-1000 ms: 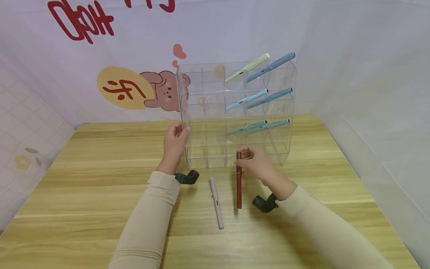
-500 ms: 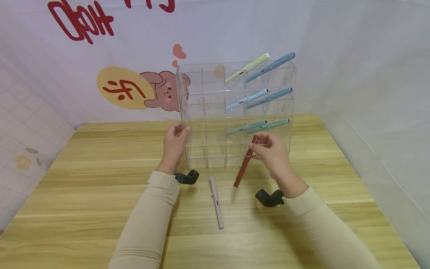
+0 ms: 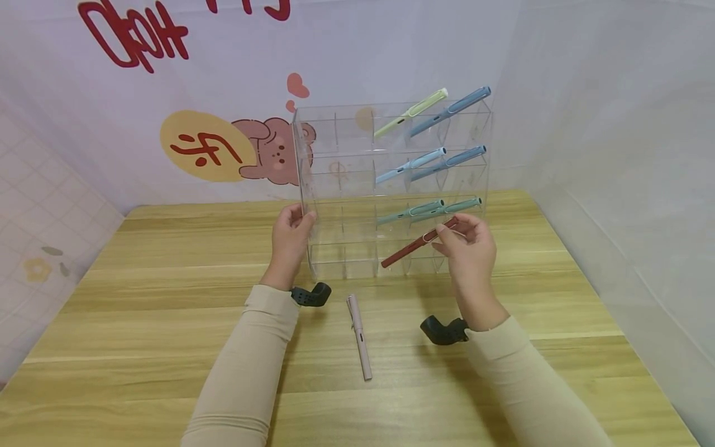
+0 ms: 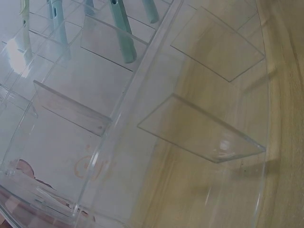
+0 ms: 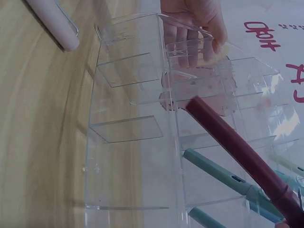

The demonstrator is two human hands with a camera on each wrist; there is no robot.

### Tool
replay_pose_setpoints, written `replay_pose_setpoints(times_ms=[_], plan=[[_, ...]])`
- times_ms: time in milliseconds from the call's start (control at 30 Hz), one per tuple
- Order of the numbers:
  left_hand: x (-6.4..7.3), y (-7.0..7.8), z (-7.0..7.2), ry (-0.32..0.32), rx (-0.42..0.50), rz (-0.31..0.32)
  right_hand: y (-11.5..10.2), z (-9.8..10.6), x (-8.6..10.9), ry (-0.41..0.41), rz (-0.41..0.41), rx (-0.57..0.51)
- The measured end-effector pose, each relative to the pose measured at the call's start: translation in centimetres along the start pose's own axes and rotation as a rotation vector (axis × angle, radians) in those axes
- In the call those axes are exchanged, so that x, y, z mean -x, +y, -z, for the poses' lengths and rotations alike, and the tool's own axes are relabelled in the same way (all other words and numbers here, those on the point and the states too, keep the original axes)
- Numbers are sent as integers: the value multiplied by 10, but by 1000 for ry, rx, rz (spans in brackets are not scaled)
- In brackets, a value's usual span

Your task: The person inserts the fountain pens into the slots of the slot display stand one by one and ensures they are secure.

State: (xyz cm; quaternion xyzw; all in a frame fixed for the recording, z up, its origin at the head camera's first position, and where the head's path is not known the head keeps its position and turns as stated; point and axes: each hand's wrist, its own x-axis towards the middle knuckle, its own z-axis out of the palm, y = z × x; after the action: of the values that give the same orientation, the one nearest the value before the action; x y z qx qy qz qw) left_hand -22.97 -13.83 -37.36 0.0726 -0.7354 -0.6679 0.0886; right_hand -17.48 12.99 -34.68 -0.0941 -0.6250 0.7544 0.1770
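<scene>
A clear acrylic pen rack (image 3: 357, 153) with several divided tiers stands upright on the table. My left hand (image 3: 292, 239) grips its left side wall, thumb in front. In my right hand (image 3: 470, 251), a dark red pen (image 3: 410, 249) is pinched near its clip end, slanting down to the left before the lowest tier. The right wrist view shows the same red pen (image 5: 232, 142) in front of the teal pens (image 5: 218, 172). A pale pink pen (image 3: 360, 340) lies on the table between my forearms.
Pens lean in the rack's upper tiers: a yellow-green pen (image 3: 412, 113), a blue pen (image 3: 451, 112), a light blue pen (image 3: 410, 166), another blue pen (image 3: 450, 163) and a green pen (image 3: 455, 207). Behind hangs a white printed cloth (image 3: 234, 37). The wooden table (image 3: 139, 298) spreads underneath.
My right hand has moved up and to the right with the red pen, which has swung from upright to a slant with its lower end toward the rack. The left hand stays put.
</scene>
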Motion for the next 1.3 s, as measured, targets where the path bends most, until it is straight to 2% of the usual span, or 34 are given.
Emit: replay_pose_setpoints(times_ms=[167,300,767,1300], plan=[[0,0,0,0,-1,-7,5,0,-1,60,39,-48],[0,0,0,-2,-1,-8,11,0,-3,85,41,-79],[1,0,0,0,-16,-1,37,-3,1,50,13,2],[1,-1,1,-10,-25,-1,50,-7,2,28,1,54]])
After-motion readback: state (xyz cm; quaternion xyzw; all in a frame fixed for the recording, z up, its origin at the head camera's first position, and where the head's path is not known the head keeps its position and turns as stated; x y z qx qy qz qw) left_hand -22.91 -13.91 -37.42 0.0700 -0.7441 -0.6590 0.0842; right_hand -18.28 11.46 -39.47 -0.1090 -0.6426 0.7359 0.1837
